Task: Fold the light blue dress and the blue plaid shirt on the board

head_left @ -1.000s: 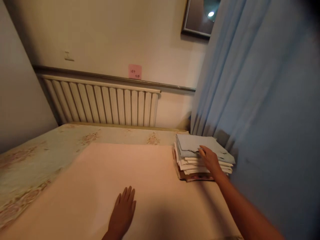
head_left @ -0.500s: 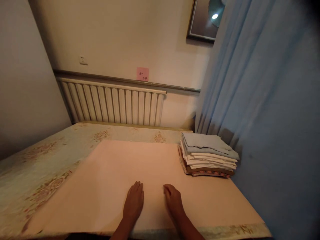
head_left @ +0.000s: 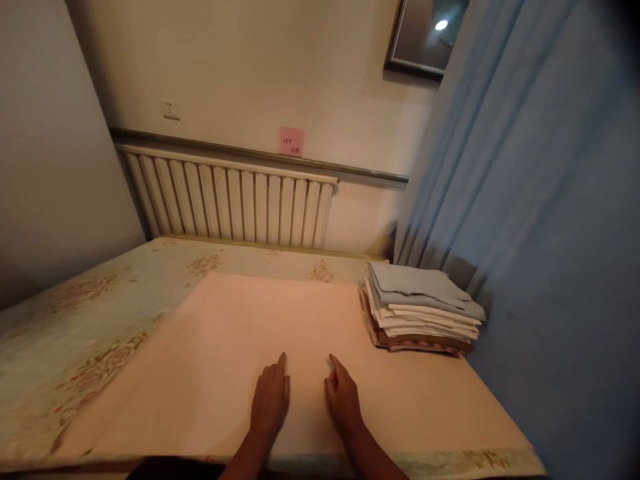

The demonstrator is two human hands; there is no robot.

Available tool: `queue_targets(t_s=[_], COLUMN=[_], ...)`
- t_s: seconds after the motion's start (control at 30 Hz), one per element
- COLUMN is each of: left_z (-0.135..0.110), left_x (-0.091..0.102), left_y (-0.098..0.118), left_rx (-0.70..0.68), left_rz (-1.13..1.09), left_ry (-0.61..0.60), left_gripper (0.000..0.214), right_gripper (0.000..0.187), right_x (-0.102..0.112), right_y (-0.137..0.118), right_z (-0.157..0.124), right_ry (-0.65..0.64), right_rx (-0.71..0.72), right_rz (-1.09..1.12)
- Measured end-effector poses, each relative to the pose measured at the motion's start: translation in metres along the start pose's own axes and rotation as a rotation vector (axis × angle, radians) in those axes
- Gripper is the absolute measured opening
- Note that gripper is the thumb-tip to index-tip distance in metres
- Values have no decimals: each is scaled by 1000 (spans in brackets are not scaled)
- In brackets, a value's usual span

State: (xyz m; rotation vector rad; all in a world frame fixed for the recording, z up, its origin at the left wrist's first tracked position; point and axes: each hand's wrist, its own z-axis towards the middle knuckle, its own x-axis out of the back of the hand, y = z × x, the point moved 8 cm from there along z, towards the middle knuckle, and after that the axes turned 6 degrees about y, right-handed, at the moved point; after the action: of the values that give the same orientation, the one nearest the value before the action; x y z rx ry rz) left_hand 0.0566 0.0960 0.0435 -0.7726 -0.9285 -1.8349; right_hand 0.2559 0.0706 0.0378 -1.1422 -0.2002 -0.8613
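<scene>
**Pointing over the pink sheet** (head_left: 240,333)

The left hand (head_left: 270,398) and the right hand (head_left: 345,402) are facing each other above the near half of the sheet, well apart from the stack (head_left: 423,307). Each is extending its index finger forward; the other fingers appear to be folding in, though the right hand's are partly hiding. Neither is pinching anything, and contact with the sheet is not showing clearly.

The sheet is lying flat over a floral cover (head_left: 100,293). Folded cloths, grey-blue above white and brown, are sitting in the stack at its right side, beside the curtain (head_left: 540,200).

The step in hand seems to be gesturing rather than handling. Taking a cloth would be calling for a rightward reach and a thumb-and-finger grip.
</scene>
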Motion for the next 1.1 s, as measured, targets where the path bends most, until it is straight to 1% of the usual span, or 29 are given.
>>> queue_targets(t_s=[0.07, 0.13, 0.23, 0.3, 0.43, 0.6, 0.83, 0.97, 1.1], left_z=[0, 0, -1, -2, -1, 0, 1, 1, 1], left_x=[0, -1, -4, -5, -3, -3, -1, -1, -1], left_y=[-1, -3, -10, -11, -8, -6, -3, -3, -3], left_rx=[22, 71, 176, 213, 204, 208, 196, 198, 186], left_rz=[28, 43, 57, 73, 110, 166, 191, 203, 206], left_ry=[-24, -67, -153, -200, -249, -312, -330, -351, -325], left_gripper=[50, 53, 60, 62, 64, 67, 66, 67, 68], right_gripper=[60, 66, 72, 73, 75, 77, 75, 74, 75], right_x=[-2, -4, -7, -10, -18, -23, -26, -27, -27], right_y=[-2, -4, -2, 0, 1, 0, -2, -2, -1], right_z=[0, 0, 1, 1, 0, 1, 3, 2, 2], right_ry=[-25, -48, -65, -73, -96, -138, -148, -169, -165], right_rx=[-5, -11, -22, -13, 36, 43, 33, 21, 14], right_rz=[-35, -79, -169, -209, -258, -373, -514, -531, -531])
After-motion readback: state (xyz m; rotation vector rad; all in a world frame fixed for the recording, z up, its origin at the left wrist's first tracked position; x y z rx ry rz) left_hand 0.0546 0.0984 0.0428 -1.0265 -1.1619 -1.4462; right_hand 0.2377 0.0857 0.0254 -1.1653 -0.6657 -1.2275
